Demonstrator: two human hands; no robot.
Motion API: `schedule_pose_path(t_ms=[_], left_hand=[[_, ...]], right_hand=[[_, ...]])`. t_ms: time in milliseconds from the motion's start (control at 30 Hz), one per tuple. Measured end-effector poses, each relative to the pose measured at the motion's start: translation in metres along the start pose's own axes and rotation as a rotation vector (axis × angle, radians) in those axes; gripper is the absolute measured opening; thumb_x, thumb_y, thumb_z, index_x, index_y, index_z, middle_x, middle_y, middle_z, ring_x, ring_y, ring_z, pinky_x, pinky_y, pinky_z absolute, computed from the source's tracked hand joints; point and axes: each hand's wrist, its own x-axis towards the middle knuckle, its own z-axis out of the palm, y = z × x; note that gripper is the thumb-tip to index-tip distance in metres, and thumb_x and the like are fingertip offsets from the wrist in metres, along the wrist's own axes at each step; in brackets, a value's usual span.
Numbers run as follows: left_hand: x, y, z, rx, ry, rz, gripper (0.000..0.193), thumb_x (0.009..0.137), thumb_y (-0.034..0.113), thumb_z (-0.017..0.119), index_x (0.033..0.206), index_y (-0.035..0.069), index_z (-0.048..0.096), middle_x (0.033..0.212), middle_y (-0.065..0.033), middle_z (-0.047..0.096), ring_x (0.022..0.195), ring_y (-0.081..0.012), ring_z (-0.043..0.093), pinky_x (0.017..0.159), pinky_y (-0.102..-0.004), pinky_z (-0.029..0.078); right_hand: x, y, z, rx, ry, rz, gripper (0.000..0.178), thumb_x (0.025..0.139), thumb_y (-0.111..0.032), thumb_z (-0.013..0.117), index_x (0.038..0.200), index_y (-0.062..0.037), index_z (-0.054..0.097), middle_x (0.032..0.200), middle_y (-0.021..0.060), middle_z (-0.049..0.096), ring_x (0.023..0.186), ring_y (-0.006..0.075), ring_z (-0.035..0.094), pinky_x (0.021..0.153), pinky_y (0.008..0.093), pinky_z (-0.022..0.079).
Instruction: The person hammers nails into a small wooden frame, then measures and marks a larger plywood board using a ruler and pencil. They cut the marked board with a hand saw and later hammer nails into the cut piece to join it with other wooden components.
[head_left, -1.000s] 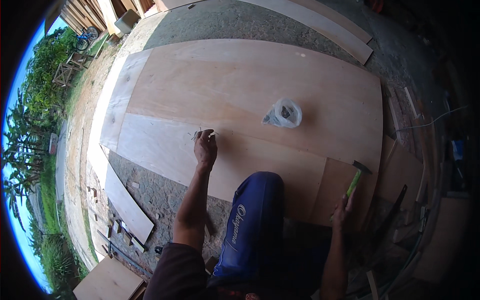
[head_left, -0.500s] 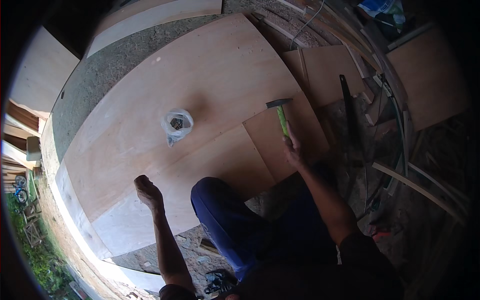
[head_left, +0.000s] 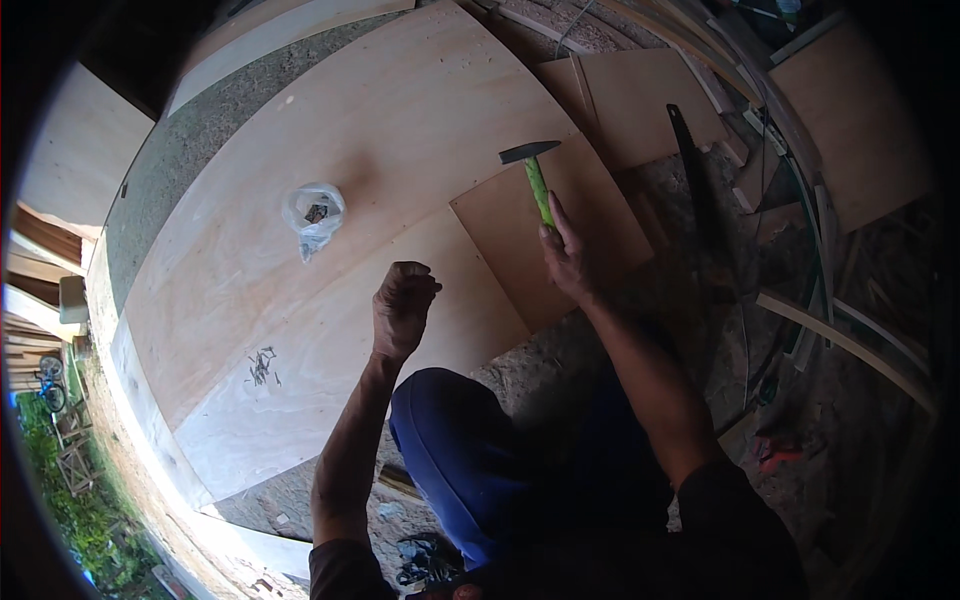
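Observation:
My right hand (head_left: 567,257) grips a hammer (head_left: 537,190) by its bright green handle, with the dark head pointing away from me over the plywood. Closer to the middle, my left hand (head_left: 402,310) is raised above the plywood panel (head_left: 330,285), its fingers curled in and pinched. Whatever it holds, if anything, is too small to make out. A small pile of nails (head_left: 263,367) lies on the pale part of the panel, left of my left hand. Farther off, an open clear plastic bag (head_left: 313,217) with small metal pieces inside stands on the panel.
A reddish-brown sheet (head_left: 555,235) adjoins the panel by the hammer. To the right, a handsaw (head_left: 690,165) lies near more boards (head_left: 640,105), with wood strips (head_left: 850,350) and a cable around them. My bent knee (head_left: 445,430) is against the panel's near edge.
My left hand has moved right and away from me, exposing the pile of nails where it was. The hammer in my right hand sits a little farther left and higher; the view has shifted slightly.

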Motion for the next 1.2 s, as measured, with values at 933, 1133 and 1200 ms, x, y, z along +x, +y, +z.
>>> schedule_pose_path(t_ms=[933, 1133, 1200], left_hand=[[-0.059, -0.053, 0.126, 0.622, 0.014, 0.508, 0.026, 0.077, 0.015, 0.081, 0.092, 0.014, 0.06, 0.088, -0.0043, 0.065, 0.09, -0.0307, 0.062, 0.086, -0.0444, 0.046], [-0.056, -0.05, 0.124, 0.64, 0.022, 0.491, 0.025, 0.08, 0.017, 0.081, 0.092, 0.013, 0.059, 0.087, -0.0062, 0.064, 0.09, -0.0323, 0.061, 0.081, -0.0451, 0.048], [-0.058, -0.053, 0.123, 0.65, 0.02, 0.522, 0.024, 0.081, 0.013, 0.078, 0.097, 0.011, 0.06, 0.091, -0.0083, 0.064, 0.092, -0.0338, 0.061, 0.08, -0.0449, 0.049]], right_hand=[[-0.223, 0.009, -0.034, -0.671, -0.172, -0.192, 0.069, 0.096, -0.01, 0.053, 0.159, -0.017, 0.027, 0.089, 0.0267, 0.065, 0.08, 0.0448, 0.066, 0.069, 0.0523, 0.054], [-0.227, 0.009, -0.035, -0.738, -0.152, -0.284, 0.07, 0.094, -0.011, 0.053, 0.159, -0.0189, 0.028, 0.086, 0.0269, 0.065, 0.075, 0.0448, 0.066, 0.064, 0.0519, 0.054], [-0.227, 0.005, -0.034, -0.776, -0.186, -0.237, 0.069, 0.094, -0.01, 0.054, 0.158, -0.0169, 0.029, 0.086, 0.0263, 0.065, 0.075, 0.0439, 0.067, 0.063, 0.0507, 0.055]])
